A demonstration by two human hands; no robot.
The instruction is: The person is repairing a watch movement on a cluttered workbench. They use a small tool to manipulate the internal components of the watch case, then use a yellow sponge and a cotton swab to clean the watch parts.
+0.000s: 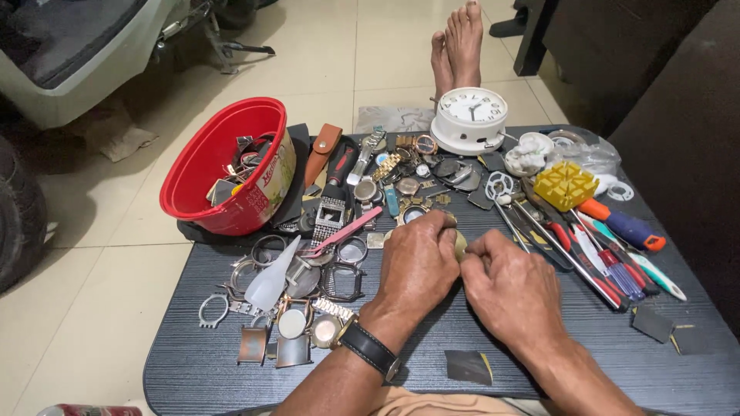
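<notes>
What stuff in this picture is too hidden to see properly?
Head view:
- Small yellowish piece: mostly covered by the left hand and right hand.
- Red tub: contents partly hidden by its wall.
- Scooter: cut off by the top edge.

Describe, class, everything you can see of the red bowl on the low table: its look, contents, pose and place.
The red bowl is an oval tub that looks like glossy plastic, with a printed label on its side. It stands tilted at the table's far left corner, mouth turned toward the camera, resting on a dark mat. Inside lies a jumble of watch parts and straps. Neither hand touches it; a brown leather pouch lies just to its right.
</notes>
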